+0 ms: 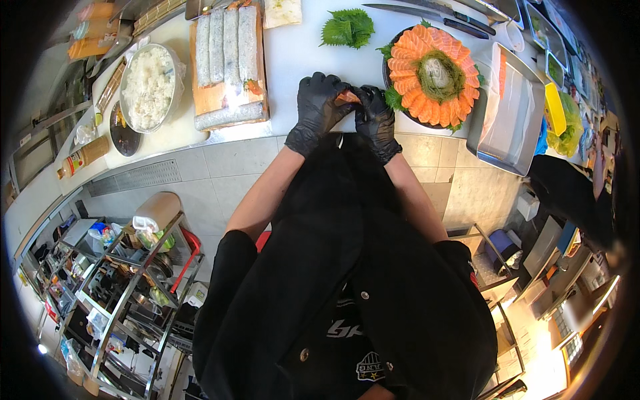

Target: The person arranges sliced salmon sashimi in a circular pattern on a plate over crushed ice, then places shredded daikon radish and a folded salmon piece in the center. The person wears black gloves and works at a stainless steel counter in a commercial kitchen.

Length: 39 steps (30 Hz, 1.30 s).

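Note:
Both hands wear black gloves and meet near the front edge of the white work surface (300, 55). Between their fingers is a small piece of orange salmon (348, 97). My left hand (322, 110) grips it from the left, my right hand (374, 120) from the right; the fingertips partly hide it. Just right of them, a round dark platter holds a ring of salmon slices (417, 95) around a green-rimmed, whitish centre, with green shiso leaves under the edge. More shiso leaves (348, 28) lie loose behind the hands.
On the left are a wooden board (207, 100) with wrapped rice rolls (231, 47), a bowl of rice (149, 87), a dark plate (124, 131) and a sauce bottle (85, 155). Knives (465, 28) lie behind the platter. A lined metal tray (512, 115) overhangs the edge at right, near a dark-clothed person (570, 195).

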Motion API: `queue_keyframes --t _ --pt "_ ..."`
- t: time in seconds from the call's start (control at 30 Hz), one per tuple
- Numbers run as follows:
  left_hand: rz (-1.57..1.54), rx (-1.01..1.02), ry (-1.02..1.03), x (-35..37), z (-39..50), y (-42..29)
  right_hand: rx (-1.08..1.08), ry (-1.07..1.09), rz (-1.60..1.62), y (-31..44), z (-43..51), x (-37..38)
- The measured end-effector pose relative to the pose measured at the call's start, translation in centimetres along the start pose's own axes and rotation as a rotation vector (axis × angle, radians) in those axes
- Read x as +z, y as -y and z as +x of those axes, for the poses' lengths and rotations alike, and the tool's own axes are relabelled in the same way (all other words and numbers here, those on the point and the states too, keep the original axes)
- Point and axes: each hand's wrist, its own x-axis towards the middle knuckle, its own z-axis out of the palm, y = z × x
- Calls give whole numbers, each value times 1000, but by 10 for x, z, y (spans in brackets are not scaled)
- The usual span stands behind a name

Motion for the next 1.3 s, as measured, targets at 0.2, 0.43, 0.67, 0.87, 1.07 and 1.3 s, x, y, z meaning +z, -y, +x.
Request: queue_keyframes --t 0.2,0.43,0.67,0.87,1.07,1.3 --pt "-16 52 53 4 5 2 112 43 44 -27 -12 18" --pt "-107 69 -43 -10 -18 35 53 47 30 19 4 -11" --pt "-156 40 61 -8 -28 74 -25 201 -74 -11 5 15" --pt "-178 35 -2 -13 -22 48 -83 95 20 6 14 17" --pt "-258 2 -45 -12 -29 60 -7 73 91 10 17 1" --pt "-163 51 74 -1 -9 49 -46 118 -15 -9 11 11"
